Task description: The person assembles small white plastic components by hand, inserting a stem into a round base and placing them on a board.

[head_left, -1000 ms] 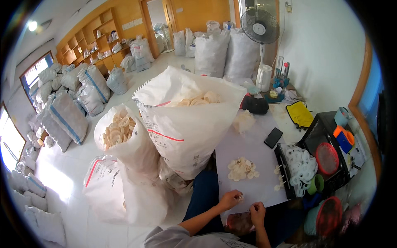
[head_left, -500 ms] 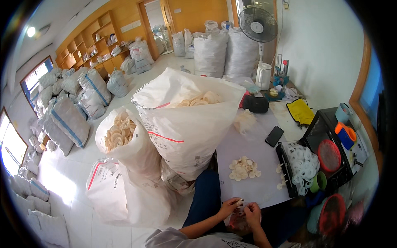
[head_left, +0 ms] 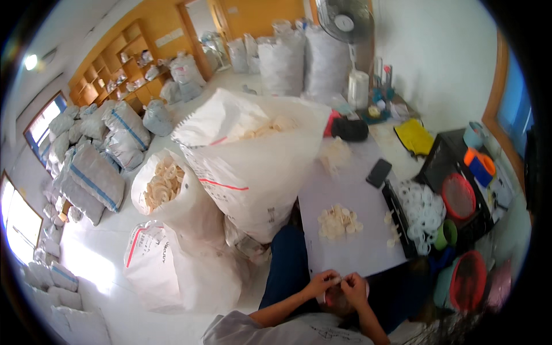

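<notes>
My left hand (head_left: pixel 323 283) and my right hand (head_left: pixel 355 289) meet over my lap, just off the table's near edge, with fingertips pinched close together. A small cream-coloured piece is partly visible at the left fingertips. Whatever the right fingers grip is too small and blurred to make out. Below the hands, partly covered by them, a round reddish container (head_left: pixel 336 301) rests in my lap. Ahead on the grey-white tabletop (head_left: pixel 322 259) lies a loose pile of cream discs (head_left: pixel 339 222), with several more discs (head_left: pixel 391 244) by the tray's side.
A black tray holds white plastic rings (head_left: pixel 422 215), a red round lid (head_left: pixel 458 195) and a green cup (head_left: pixel 445 234). A phone (head_left: pixel 379 173) lies behind it. Large white sacks (head_left: pixel 253 167) of cream rings crowd the table's left. A red-rimmed tub (head_left: pixel 467 282) stands at right.
My hands have come closer together and slightly upward, their fingertips now meeting. The whole view has shifted a little with my head. The disc pile looks the same.
</notes>
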A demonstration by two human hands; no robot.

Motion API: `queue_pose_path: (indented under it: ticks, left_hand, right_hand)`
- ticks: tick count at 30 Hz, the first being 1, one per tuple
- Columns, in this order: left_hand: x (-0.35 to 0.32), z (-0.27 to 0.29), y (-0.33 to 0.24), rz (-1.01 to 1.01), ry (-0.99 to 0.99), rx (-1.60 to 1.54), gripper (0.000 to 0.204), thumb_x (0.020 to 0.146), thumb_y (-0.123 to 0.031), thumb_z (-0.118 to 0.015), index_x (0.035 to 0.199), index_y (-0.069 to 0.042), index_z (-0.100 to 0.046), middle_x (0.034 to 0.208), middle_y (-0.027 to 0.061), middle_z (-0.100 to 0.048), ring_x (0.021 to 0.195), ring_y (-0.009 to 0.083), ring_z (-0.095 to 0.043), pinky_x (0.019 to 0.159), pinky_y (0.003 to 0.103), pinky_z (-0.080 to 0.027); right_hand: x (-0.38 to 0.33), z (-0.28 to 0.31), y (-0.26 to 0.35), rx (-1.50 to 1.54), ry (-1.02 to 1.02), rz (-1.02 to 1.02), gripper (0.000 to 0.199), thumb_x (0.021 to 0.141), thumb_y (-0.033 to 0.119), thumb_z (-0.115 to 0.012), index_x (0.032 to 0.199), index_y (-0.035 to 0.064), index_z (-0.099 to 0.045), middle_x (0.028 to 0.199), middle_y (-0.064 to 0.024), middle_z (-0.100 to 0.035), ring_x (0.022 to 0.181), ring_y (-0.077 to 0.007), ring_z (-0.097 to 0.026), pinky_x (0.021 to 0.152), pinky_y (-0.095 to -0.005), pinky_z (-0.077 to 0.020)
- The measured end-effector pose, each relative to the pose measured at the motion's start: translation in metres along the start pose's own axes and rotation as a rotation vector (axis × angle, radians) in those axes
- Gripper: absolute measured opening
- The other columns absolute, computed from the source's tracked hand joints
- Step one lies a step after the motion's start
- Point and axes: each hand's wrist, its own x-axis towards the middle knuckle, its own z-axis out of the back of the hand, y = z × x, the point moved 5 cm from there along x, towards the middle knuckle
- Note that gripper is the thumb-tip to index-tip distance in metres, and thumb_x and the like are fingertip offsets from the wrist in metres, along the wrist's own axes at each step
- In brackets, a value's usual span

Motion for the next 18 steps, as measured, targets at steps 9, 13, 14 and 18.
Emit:
queue_pose_path:
  ticks: [9,13,14,18]
  left_hand:
    - [-0.005,0.004,-0.009,0.211,-0.005,0.236,0.014,0.082,-0.012,-0.063,0.092,-0.002,-0.061,0.074,0.0,-0.059,0.059,0.0058,-0.049,0.052,0.021,-0.043]
    - [-0.011,-0.006,-0.017,0.186,0.005,0.025,0.011,0.082,-0.004,-0.06,0.092,-0.002,-0.06,0.071,0.0003,-0.056,0.053,0.005,-0.051,0.043,0.019,-0.044]
    - [-0.011,-0.007,-0.019,0.157,0.038,0.045,0.011,0.082,-0.004,-0.059,0.092,-0.001,-0.06,0.071,0.0007,-0.057,0.053,0.0051,-0.051,0.043,0.019,-0.045]
    - [-0.01,-0.009,-0.02,0.195,0.09,0.105,0.011,0.082,-0.004,-0.059,0.092,-0.001,-0.06,0.072,0.0015,-0.058,0.055,0.0048,-0.053,0.043,0.018,-0.045]
  right_hand:
    - [-0.01,0.0,-0.019,0.12,0.042,-0.132,0.008,0.077,0.007,-0.059,0.076,0.0022,-0.052,0.065,-0.0043,-0.057,0.056,-0.0078,-0.052,0.047,-0.0233,-0.0417]
    - [-0.02,0.0,-0.014,0.358,0.107,-0.191,0.007,0.077,0.003,-0.058,0.081,0.0013,-0.052,0.072,-0.0024,-0.058,0.063,-0.0071,-0.054,0.057,-0.0215,-0.0441]
    - [-0.023,0.001,-0.015,0.363,0.094,-0.156,0.007,0.077,0.002,-0.058,0.081,0.001,-0.052,0.072,-0.0021,-0.058,0.063,-0.0069,-0.054,0.057,-0.0214,-0.0443]
    - [-0.03,0.003,-0.017,0.408,0.124,-0.202,0.007,0.077,0.002,-0.058,0.081,0.0007,-0.052,0.073,-0.002,-0.058,0.065,-0.0063,-0.055,0.059,-0.021,-0.045]
